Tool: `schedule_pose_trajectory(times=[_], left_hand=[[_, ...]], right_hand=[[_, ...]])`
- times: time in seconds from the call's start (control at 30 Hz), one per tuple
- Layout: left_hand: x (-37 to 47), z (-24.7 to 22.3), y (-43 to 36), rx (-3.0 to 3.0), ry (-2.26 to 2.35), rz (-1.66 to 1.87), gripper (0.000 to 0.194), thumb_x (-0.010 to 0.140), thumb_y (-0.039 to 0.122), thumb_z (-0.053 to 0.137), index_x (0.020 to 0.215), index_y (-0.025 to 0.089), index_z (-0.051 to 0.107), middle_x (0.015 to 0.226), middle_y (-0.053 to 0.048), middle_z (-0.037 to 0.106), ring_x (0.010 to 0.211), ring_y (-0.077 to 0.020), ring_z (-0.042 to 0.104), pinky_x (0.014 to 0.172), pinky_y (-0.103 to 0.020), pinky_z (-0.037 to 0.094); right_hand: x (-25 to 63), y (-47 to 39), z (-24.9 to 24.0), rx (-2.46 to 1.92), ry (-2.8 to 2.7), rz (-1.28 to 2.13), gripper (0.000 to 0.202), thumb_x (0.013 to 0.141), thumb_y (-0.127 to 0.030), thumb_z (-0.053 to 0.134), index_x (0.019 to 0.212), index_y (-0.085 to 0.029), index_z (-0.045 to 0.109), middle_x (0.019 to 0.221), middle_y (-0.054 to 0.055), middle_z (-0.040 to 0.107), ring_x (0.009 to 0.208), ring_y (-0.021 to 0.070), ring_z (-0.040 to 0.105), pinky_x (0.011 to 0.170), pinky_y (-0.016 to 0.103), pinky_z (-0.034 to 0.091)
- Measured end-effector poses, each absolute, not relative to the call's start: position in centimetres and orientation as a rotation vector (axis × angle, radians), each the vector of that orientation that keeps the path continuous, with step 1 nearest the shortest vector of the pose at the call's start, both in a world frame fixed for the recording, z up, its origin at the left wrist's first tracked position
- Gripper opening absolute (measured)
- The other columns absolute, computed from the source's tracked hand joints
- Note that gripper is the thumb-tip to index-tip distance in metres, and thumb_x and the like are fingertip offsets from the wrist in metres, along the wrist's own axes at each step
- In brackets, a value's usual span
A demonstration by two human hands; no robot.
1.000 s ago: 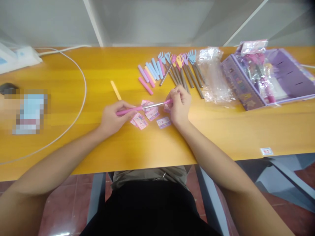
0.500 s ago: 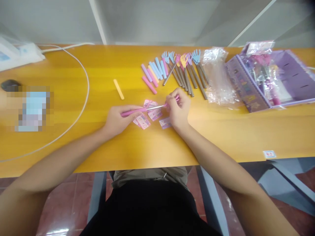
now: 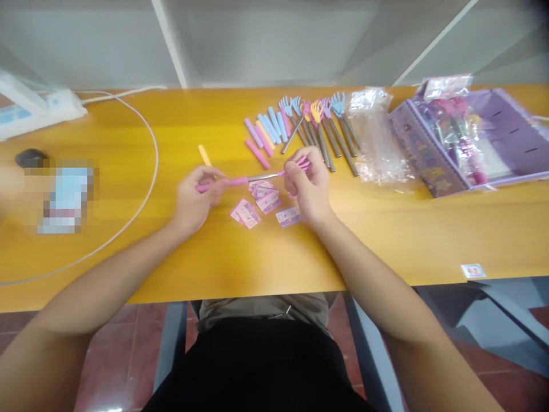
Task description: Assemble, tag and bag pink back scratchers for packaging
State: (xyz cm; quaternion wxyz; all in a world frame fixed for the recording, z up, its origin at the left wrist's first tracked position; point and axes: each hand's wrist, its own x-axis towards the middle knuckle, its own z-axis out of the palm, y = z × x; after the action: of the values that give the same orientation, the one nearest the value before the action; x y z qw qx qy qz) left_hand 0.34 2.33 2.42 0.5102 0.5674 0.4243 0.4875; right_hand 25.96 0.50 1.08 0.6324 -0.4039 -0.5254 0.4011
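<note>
My left hand grips the pink handle end of a pink back-scratcher stick with a thin metal shaft. My right hand pinches the claw end of the same stick, so it spans level between both hands just above the table. Under it lie several small pink and purple cards. Behind the hands sits a row of pastel handle sleeves and a row of metal sticks with coloured hand-shaped heads. A single yellow sleeve lies apart, near my left hand.
On the yellow table, crumpled clear plastic bags and an open purple display box are at the right. A white cable curves across the left side to a white device. A small sticker is near the front edge.
Both hands have lifted slightly away from me with the pink stick, and my left hand has slid farther along the handle. The cards stayed in place.
</note>
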Motion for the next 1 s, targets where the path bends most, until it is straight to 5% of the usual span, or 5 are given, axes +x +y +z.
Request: schedule_pose_trajectory(times=[0.23, 0.43, 0.7, 0.83, 1.0], left_hand=[[0.6, 4.4, 2.3, 1.011, 0.842, 0.951, 0.043, 0.081, 0.055, 0.091, 0.09, 0.026, 0.06, 0.062, 0.008, 0.03, 0.049, -0.0096, 0.031, 0.049, -0.028, 0.029], [0.8, 4.1, 1.9, 0.954, 0.761, 0.79, 0.051, 0.075, 0.066, 0.093, 0.09, 0.026, 0.065, 0.06, 0.006, 0.038, 0.052, -0.0134, 0.04, 0.055, -0.032, 0.037], [1.0, 3.3, 1.6, 1.23, 0.679, 0.664, 0.073, 0.091, 0.082, 0.068, 0.052, 0.024, 0.047, 0.052, 0.0, 0.041, 0.052, -0.019, 0.05, 0.069, -0.041, 0.048], [1.0, 3.4, 1.4, 1.267, 0.823, 0.773, 0.079, 0.09, 0.085, 0.064, 0.048, 0.026, 0.032, 0.05, 0.001, 0.03, 0.051, -0.0194, 0.045, 0.069, -0.043, 0.049], [1.0, 3.3, 1.4, 1.266, 0.774, 0.804, 0.079, 0.094, 0.087, 0.06, 0.051, 0.026, 0.035, 0.052, 0.001, 0.03, 0.051, -0.0192, 0.046, 0.068, -0.042, 0.049]], right_hand=[[25.8, 0.0, 3.0, -0.809, -1.191, 1.247, 0.056, 0.084, -0.066, 0.093, 0.111, -0.028, 0.062, 0.088, -0.004, 0.061, 0.062, 0.0107, 0.052, 0.061, 0.029, 0.049], [23.7, -1.5, 3.1, -0.678, -1.052, 1.575, 0.049, 0.081, -0.057, 0.099, 0.107, -0.022, 0.076, 0.099, 0.004, 0.078, 0.079, 0.014, 0.07, 0.072, 0.029, 0.059], [22.8, -1.7, 1.8, -0.74, -1.218, 1.634, 0.043, 0.085, -0.048, 0.098, 0.106, -0.018, 0.076, 0.073, -0.004, 0.07, 0.056, 0.0092, 0.06, 0.051, 0.023, 0.046], [22.7, -1.7, 2.1, -0.787, -1.148, 1.591, 0.052, 0.082, -0.052, 0.1, 0.096, -0.023, 0.059, 0.063, -0.011, 0.059, 0.044, 0.006, 0.047, 0.043, 0.021, 0.031], [22.8, -1.8, 1.8, -0.732, -1.305, 1.659, 0.052, 0.099, -0.065, 0.081, 0.084, -0.023, 0.053, 0.052, -0.012, 0.043, 0.043, 0.0058, 0.033, 0.048, 0.025, 0.022]])
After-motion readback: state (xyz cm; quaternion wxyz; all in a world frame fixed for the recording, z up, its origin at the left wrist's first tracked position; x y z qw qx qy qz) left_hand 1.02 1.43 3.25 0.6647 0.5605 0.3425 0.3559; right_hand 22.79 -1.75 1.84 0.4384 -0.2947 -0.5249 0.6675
